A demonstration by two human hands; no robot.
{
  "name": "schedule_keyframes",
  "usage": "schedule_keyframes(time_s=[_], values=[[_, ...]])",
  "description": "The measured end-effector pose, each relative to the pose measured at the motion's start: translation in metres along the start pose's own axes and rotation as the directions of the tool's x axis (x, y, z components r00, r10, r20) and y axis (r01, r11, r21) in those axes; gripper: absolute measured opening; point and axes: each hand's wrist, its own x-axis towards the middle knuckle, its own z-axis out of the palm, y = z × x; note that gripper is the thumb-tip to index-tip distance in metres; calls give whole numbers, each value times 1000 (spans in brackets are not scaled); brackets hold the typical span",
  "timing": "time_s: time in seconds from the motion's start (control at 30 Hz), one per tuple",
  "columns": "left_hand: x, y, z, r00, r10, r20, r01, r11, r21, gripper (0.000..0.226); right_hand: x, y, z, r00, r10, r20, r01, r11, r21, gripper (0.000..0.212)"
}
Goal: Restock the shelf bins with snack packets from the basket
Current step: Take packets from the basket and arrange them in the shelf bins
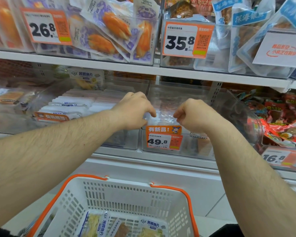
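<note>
A clear snack packet point(164, 117) sits at the front rim of a transparent shelf bin point(186, 147) that carries a 49.8 price tag point(163, 138). My left hand point(135, 110) pinches the packet's left edge, and my right hand point(193, 115) pinches its right edge, both with curled fingers. Below, a white basket point(126, 194) with orange handles holds a few fish-snack packets point(96, 224) on its floor.
The bin to the left point(72, 106) is full of white packets. To the right, a bin of red packets point(284, 120) has a 16.8 tag. The upper shelf point(143, 69) carries bins of crab-stick and fish packets with 26.8 and 35.8 tags.
</note>
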Motion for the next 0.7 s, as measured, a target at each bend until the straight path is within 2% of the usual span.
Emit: schedule_keyframes(time_s=[0.07,0.13,0.2,0.27,0.33,0.4,0.5,0.53,0.6,0.7], values=[[-17,6,-10,998,-22,-62,19,998,-54,36,-9,-21,1,983,-74,-170,81,996,33,35],[-41,13,-16,993,-54,-103,41,992,-122,35,-23,-44,9,943,-176,-284,218,968,122,34],[-70,14,-13,994,-85,-76,70,981,-181,32,-36,-63,26,924,-220,-313,304,919,252,27],[-100,11,1,991,-123,44,129,969,-209,28,-45,-76,52,933,-234,-274,320,887,332,24],[-128,8,17,969,-164,186,200,960,-194,25,-51,-87,81,950,-270,-156,309,883,355,23],[-150,7,35,914,-197,354,284,935,-213,25,-55,-97,108,949,-315,19,291,897,333,24],[-176,8,71,760,-172,627,363,912,-190,24,-56,-104,156,894,-349,282,297,931,211,26],[-184,9,85,722,-155,674,369,911,-186,19,-57,-104,175,874,-331,356,289,943,167,25],[-194,11,113,694,-143,706,384,903,-194,10,-58,-102,215,840,-281,464,262,959,106,23],[-200,13,141,663,-145,734,453,859,-239,16,-64,-88,272,777,-197,598,221,975,34,24]])
